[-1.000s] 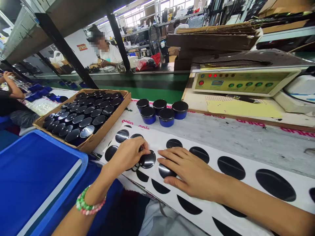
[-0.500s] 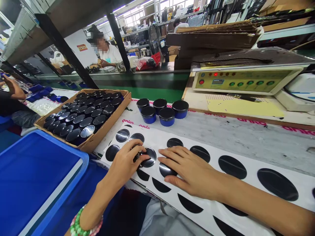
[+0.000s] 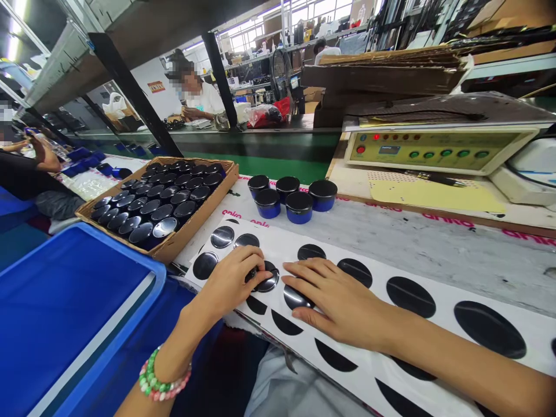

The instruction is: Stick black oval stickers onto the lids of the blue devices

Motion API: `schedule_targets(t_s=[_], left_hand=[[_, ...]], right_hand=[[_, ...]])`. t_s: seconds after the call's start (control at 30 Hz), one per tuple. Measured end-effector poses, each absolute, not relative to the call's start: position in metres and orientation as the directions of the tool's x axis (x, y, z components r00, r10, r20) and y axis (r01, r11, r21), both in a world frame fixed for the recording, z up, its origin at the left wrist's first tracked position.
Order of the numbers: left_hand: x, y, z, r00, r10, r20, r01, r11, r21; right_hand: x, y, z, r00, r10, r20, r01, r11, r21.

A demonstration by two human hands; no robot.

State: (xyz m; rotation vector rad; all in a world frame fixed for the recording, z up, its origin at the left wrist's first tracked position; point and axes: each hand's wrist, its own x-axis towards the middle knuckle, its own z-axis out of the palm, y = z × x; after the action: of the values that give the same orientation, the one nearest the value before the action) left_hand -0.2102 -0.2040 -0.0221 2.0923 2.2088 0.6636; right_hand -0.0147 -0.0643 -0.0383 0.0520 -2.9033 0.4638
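Observation:
A white sheet point(image 3: 286, 243) with rows of black discs lies on the bench in front of me. My left hand point(image 3: 237, 278) wears a bead bracelet point(image 3: 163, 379), and its thumb and fingers are pinched together over a glossy black disc point(image 3: 271, 280). Whatever sits between those fingertips is too small to make out. My right hand point(image 3: 330, 295) rests flat with fingers stretched out, partly covering another shiny black disc point(image 3: 293, 298). Left of my left hand, one more glossy disc point(image 3: 205, 265) stays uncovered on the sheet.
Several blue tubs with black lids point(image 3: 299, 205) stand behind the sheet. A cardboard tray point(image 3: 208, 214) of similar tubs is at left, above a blue bin point(image 3: 87, 301). A control box point(image 3: 438, 147) sits back right. Co-workers point(image 3: 202, 95) are across and at far left.
The left hand's thumb and fingertips have shifted slightly and drawn closer together over the disc. My right hand keeps its place. The whole view has moved a little to the left.

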Motion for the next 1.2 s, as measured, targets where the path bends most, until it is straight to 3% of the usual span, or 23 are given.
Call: schedule_targets(t_s=[0.33,0.63,0.8,0.9,0.97,1.07,1.13,1.2], left_hand=[[-0.212,-0.211,-0.031,-0.071,0.912,0.405,0.916,-0.101,0.389],[-0.205,-0.231,-0.022,-0.326,0.868,0.375,0.725,-0.025,0.688],[-0.228,-0.263,-0.006,-0.631,0.648,0.428,0.441,-0.155,0.884],[-0.237,-0.287,0.02,-0.797,0.465,0.386,0.268,-0.3,0.916],[-0.227,-0.294,0.033,-0.847,0.423,0.322,0.173,-0.354,0.919],[-0.189,-0.28,0.037,-0.829,0.486,0.278,0.06,-0.417,0.907],[-0.16,-0.262,0.031,-0.74,0.593,0.318,0.034,-0.439,0.898],[-0.137,-0.247,0.026,-0.631,0.674,0.385,0.1,-0.421,0.902]], right_hand=[[-0.013,-0.065,-0.035,-0.98,0.009,0.197,-0.062,0.935,-0.35],[-0.014,-0.073,-0.035,-0.969,-0.063,0.237,-0.132,0.949,-0.288],[-0.016,-0.071,-0.04,-0.96,-0.057,0.273,-0.131,0.957,-0.26],[-0.014,-0.067,-0.042,-0.958,-0.045,0.282,-0.128,0.95,-0.284],[-0.013,-0.069,-0.039,-0.942,-0.033,0.335,-0.159,0.921,-0.356],[-0.014,-0.089,-0.019,-0.928,0.068,0.367,-0.216,0.704,-0.677],[-0.016,-0.111,0.001,-0.959,0.143,0.245,-0.196,0.292,-0.936],[-0.019,-0.13,0.022,-0.981,0.157,0.117,-0.144,-0.175,-0.974]])
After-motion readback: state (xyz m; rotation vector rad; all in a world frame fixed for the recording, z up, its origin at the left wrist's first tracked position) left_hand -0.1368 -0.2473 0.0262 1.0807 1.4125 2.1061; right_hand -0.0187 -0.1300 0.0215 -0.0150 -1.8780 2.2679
